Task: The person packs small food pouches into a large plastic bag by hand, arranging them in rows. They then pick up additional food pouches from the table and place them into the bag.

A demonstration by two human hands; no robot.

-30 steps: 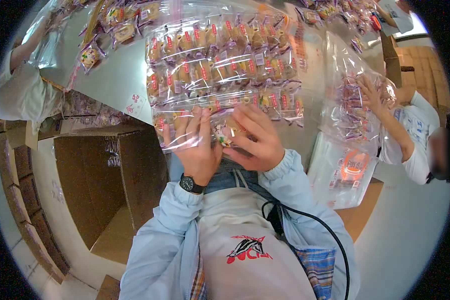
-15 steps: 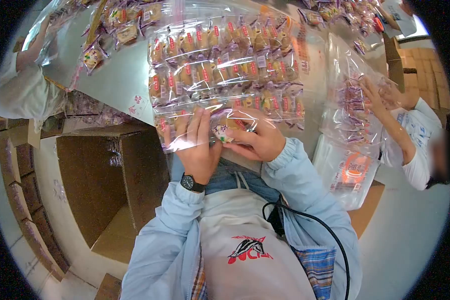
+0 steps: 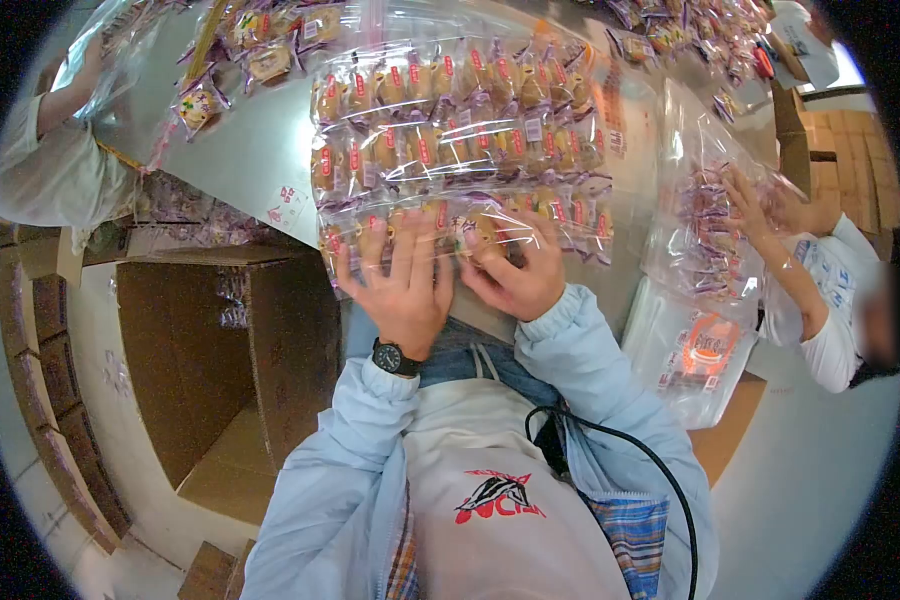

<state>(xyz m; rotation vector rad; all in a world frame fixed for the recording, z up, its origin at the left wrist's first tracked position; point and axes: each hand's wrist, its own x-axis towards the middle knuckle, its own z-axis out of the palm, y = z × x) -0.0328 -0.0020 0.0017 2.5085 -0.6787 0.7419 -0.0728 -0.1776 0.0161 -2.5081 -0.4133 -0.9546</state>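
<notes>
A large clear plastic bag lies on the metal table, holding rows of small wrapped pastries with red and purple labels. My left hand, a black watch at its wrist, rests with spread fingers on the near row of pastries. Beside it, my right hand presses on the same row, fingers bent but apart, near a pastry with a white and purple wrapper. Clear film and glare partly cover the fingertips of both hands.
An open cardboard box stands at lower left. Flat printed bags lie to the right. A co-worker's hand touches another filled bag. Loose pastries lie at the upper left. Another person's sleeve is at far left.
My right hand has opened from its pinch around the white-wrapped pastry, which now sits higher, in the near row. My left hand's fingers have spread and lie over that row.
</notes>
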